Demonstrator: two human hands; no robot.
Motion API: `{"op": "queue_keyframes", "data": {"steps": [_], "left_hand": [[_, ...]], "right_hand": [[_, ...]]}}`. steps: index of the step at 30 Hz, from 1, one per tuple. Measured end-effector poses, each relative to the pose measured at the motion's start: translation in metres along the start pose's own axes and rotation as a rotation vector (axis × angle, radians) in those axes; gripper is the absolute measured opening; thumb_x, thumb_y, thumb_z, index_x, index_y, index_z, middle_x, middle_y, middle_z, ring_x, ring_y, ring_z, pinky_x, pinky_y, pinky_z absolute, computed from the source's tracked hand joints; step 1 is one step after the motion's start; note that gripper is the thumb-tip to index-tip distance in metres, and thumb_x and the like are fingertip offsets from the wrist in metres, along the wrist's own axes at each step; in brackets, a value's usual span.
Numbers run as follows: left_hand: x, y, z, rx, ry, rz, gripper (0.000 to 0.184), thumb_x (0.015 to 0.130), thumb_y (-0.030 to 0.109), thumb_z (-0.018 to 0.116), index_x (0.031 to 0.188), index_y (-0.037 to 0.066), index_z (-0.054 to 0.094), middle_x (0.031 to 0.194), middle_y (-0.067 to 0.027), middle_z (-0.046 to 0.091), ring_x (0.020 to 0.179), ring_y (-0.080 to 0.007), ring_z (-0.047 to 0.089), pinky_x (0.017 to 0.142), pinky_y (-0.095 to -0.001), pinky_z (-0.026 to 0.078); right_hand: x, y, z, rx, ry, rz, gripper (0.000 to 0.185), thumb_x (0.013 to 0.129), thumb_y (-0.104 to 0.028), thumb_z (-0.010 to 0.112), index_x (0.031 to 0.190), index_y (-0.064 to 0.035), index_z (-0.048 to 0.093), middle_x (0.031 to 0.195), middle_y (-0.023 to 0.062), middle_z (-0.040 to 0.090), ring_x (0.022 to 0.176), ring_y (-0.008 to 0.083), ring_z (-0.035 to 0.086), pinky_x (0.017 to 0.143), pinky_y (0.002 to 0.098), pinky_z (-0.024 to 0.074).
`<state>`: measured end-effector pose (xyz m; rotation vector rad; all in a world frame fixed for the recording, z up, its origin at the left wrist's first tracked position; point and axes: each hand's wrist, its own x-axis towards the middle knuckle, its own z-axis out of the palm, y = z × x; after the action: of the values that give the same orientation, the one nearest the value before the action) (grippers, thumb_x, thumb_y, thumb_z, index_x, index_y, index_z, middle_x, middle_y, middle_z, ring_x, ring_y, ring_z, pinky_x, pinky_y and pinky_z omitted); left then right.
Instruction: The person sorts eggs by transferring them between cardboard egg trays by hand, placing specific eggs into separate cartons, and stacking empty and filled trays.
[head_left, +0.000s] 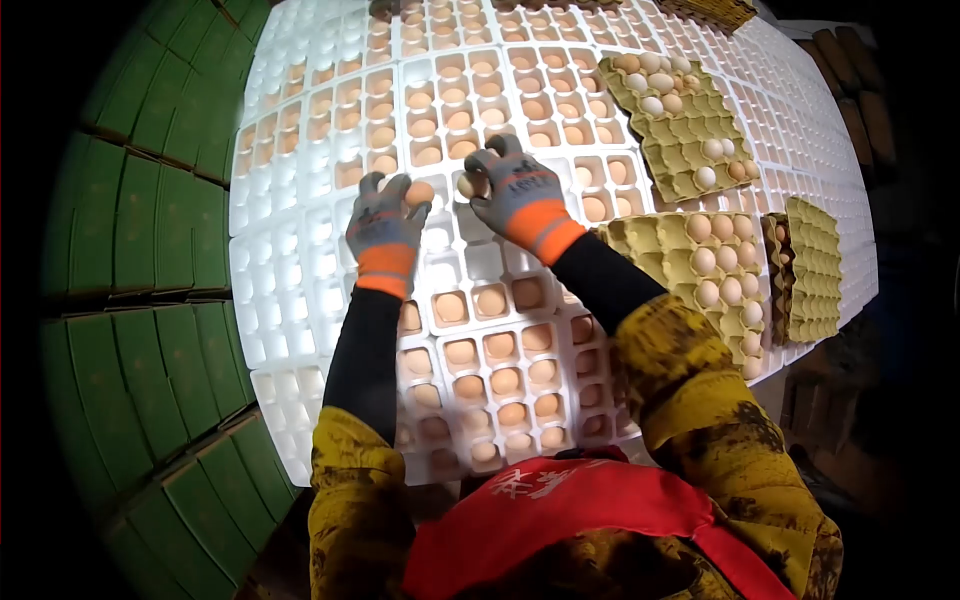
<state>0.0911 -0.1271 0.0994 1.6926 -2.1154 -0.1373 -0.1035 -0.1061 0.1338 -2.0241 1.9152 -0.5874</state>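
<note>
My left hand (384, 222), in a grey glove with an orange cuff, has a brown egg (419, 192) pinched between thumb and fingers. My right hand (520, 192), gloved the same way, curls round a paler egg (468, 186), partly hidden by its fingers. Both hands are over a white foam egg tray (440, 240) with square cells. Empty cells lie just below the hands, and brown eggs (450, 306) fill the row nearer me. Beyond my fingers, another foam tray holds eggs (459, 120) in its cells.
Yellowish pulp egg cartons, one partly filled (655, 240) and another farther back (690, 145), lie on the right. Stacked cartons (812, 270) stand at the right edge. Green boxes (120, 230) are piled along the left. More white foam trays (280, 290) cover the surface.
</note>
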Motion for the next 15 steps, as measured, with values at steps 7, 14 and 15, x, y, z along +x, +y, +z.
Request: {"op": "queue_keyframes", "data": {"steps": [7,14,15], "left_hand": [[0.007,-0.045,0.022,-0.098,-0.054,-0.012,0.044,0.092,0.032,0.063,0.134,0.021,0.057,0.126,-0.0155,0.06,0.112,-0.0325,0.061,0.092,-0.0401,0.05],[0.004,-0.088,0.043,-0.318,0.24,-0.035,0.046,0.09,0.009,0.057,0.135,0.01,0.053,0.128,-0.0125,0.058,0.119,-0.03,0.052,0.102,-0.0388,0.04],[0.0,-0.089,0.047,-0.079,0.207,0.058,0.046,0.089,0.01,0.057,0.135,0.011,0.054,0.129,-0.0128,0.058,0.119,-0.0309,0.053,0.103,-0.0396,0.04]], "right_hand": [[0.01,0.05,0.032,0.486,0.013,0.232,0.03,0.088,-0.025,0.059,0.115,-0.0138,0.068,0.116,0.0138,0.064,0.105,0.0292,0.063,0.091,0.0361,0.0497],[0.02,0.09,0.044,0.028,0.495,-0.032,0.037,0.086,-0.014,0.06,0.123,-0.013,0.062,0.126,0.0166,0.057,0.114,0.0368,0.053,0.098,0.0459,0.0419],[0.021,0.1,0.057,-0.028,0.461,-0.032,0.039,0.086,-0.016,0.06,0.125,-0.0133,0.061,0.126,0.0176,0.057,0.115,0.0373,0.052,0.099,0.0464,0.0419]]}}
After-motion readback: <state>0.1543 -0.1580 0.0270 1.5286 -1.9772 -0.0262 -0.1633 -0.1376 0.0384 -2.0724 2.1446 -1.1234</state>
